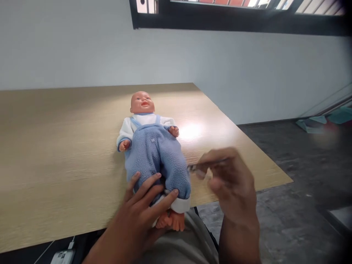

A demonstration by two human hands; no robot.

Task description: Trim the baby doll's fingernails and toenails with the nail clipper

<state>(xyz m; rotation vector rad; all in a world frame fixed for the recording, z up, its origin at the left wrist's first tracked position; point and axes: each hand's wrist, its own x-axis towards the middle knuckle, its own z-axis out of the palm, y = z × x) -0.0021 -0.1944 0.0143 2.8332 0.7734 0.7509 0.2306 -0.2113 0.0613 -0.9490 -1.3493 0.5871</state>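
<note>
A baby doll (156, 150) in fuzzy blue overalls and a white top lies on its back, head away from me. My left hand (140, 209) holds its lower legs, fingers spread over the trouser leg on the left and the cuffs. Part of that hand is hidden behind the doll's feet. To the right of the doll's leg, my right hand (231, 179) is closed and smeared by motion. It pinches a thin object with a shiny tip (191, 168), which points at the trouser leg. Blur hides its kind, and I cannot tell whether the tip touches the cloth.
The doll lies on a light wooden table (66, 157), near its front edge and right corner. A white device (63, 256) with a cable sits below the edge at bottom left. Teal items (313, 124) lie on the dark floor by the wall.
</note>
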